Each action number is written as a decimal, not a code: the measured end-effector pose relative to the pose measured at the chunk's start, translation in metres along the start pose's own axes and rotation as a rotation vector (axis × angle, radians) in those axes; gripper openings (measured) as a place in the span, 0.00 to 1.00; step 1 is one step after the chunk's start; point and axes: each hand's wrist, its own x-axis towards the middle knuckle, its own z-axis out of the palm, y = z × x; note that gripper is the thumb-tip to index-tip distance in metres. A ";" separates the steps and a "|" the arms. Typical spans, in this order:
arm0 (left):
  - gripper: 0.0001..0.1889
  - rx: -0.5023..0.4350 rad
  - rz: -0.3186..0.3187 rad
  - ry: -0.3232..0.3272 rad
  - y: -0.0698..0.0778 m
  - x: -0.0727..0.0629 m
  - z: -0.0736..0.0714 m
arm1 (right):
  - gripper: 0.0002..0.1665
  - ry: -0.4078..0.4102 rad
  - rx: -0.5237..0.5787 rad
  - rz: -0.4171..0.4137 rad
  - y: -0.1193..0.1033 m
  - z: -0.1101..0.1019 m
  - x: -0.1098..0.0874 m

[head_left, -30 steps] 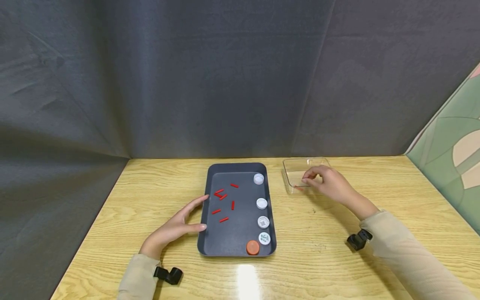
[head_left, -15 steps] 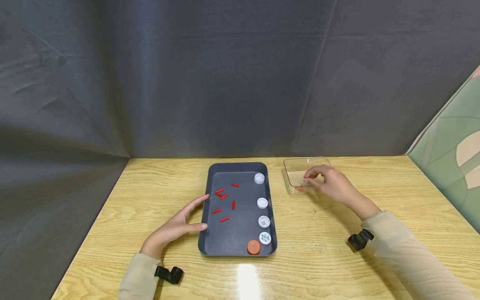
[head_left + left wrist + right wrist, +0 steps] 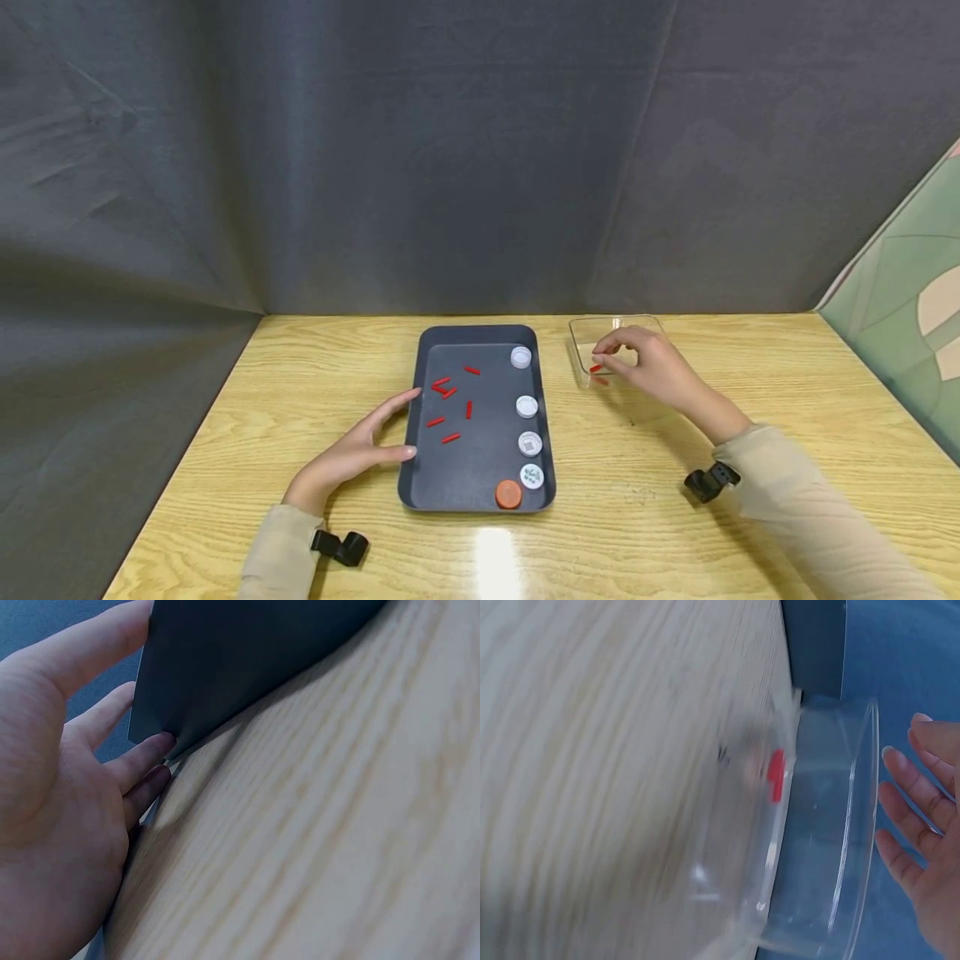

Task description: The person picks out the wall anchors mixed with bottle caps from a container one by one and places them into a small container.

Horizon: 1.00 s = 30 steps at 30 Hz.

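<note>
In the head view a dark grey tray (image 3: 472, 492) lies mid-table, with several short red sticks (image 3: 469, 409) scattered on its left part. My left hand (image 3: 348, 454) rests at the tray's left edge, thumb and forefinger spread and touching the rim. The left wrist view shows its fingertips (image 3: 161, 742) against the tray's outer wall. My right hand (image 3: 652, 367) is over a clear plastic box (image 3: 576, 354), pinching a red stick (image 3: 596, 368) between thumb and forefinger. In the right wrist view more red (image 3: 776, 776) shows low in the box; the pinched stick is hidden there.
Down the tray's right side stand white round caps (image 3: 527, 407), one with a green pattern (image 3: 532, 477), and an orange cap (image 3: 508, 494) in the near corner. A dark curtain (image 3: 450, 167) hangs behind the table (image 3: 637, 542). A patterned panel (image 3: 915, 283) borders the right.
My right hand has lifted slightly and moved left toward the box's near left corner, and the red stick at its fingertips now shows plainly. The left hand stays at the tray.
</note>
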 end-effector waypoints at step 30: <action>0.43 0.002 0.003 -0.003 0.001 -0.001 0.000 | 0.05 -0.119 0.220 -0.037 -0.070 0.053 0.024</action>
